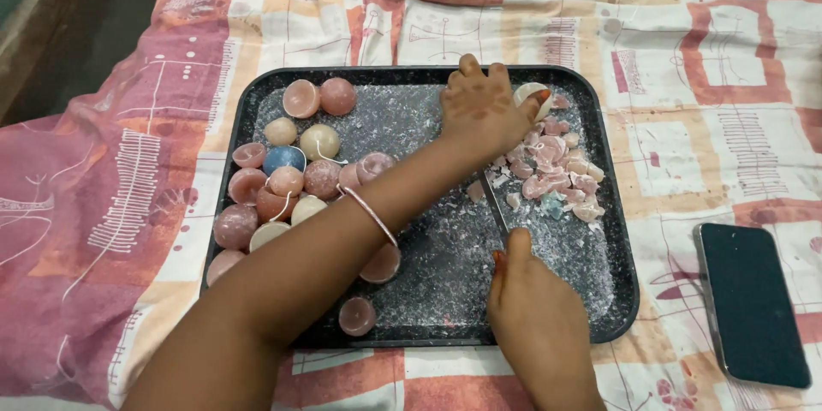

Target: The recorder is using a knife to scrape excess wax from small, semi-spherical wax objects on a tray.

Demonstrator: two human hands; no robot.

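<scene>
Head view, tray: we see a dark tray (257, 98) lying on a bed (702, 77) spread with a patterned sheet, its floor dusted with pale wax crumbs.
Head view, left hand: our left hand (484, 107) reaches across to the tray's far right corner, fingers closed round a pale dome-shaped wax piece (531, 94) pinched at its rim; a thin bangle (370, 214) sits on that forearm.
Head view, right hand: our right hand (535, 312) is closed on the handle end of a thin knife (495, 204), whose blade points away towards the other hand.
Head view, chips: a heap of pink and white broken wax chips (556, 173) lies just right of the blade.
Head view, whole pieces: pink, cream and one blue wax half-spheres (287, 180) cluster at the tray's left, several with wicks.
Head view, phone: a dark phone (752, 304) lies on the sheet, well apart from the tray.
Handling: we judge the held piece light, stiff, brittle and a little slick; best gripped by the rounded sides, not the thin edge, which looks apt to chip.
</scene>
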